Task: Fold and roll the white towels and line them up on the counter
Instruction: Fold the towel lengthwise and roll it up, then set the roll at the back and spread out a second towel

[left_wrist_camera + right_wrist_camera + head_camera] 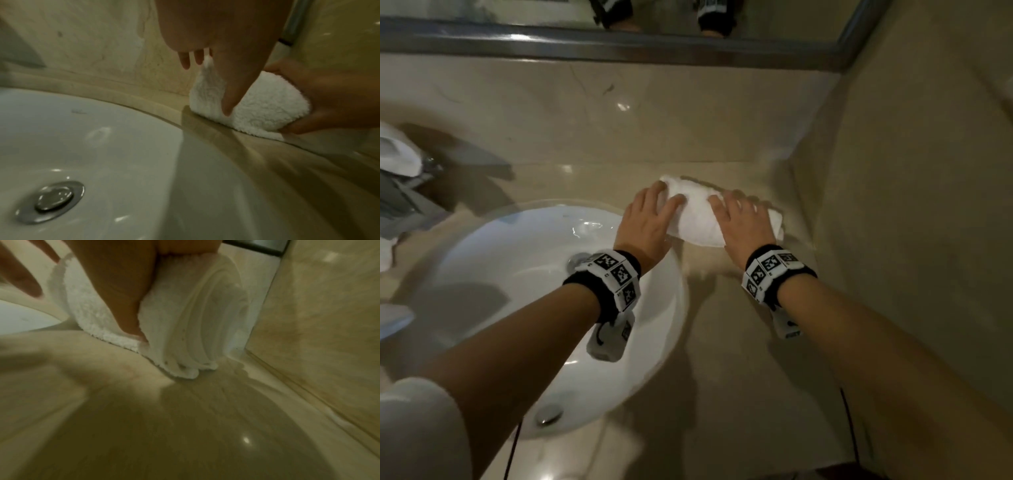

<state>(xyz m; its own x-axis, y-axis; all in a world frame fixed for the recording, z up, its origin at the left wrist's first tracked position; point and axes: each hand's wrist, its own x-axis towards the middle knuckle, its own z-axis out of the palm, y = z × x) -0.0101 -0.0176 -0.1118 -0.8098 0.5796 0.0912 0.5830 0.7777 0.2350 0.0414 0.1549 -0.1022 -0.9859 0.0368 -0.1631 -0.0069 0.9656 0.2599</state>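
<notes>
A rolled white towel [697, 216] lies on the beige counter [739, 342], just right of the sink and close to the back wall. My left hand [664, 198] rests on its left end with fingers straight and spread; in the left wrist view the thumb [228, 91] points down along the towel [267, 110]. My right hand [729, 205] covers the right half and curls round the roll, thumb at the front [127, 308]. The right wrist view shows the towel's spiral end [205, 313] facing the side wall.
The white sink basin [482, 274] with its metal drain [53, 201] sits to the left, under my left wrist. More white cloth [397, 154] lies at the far left by the faucet. A beige wall [911, 171] closes the right side, a mirror frame [619, 48] the back.
</notes>
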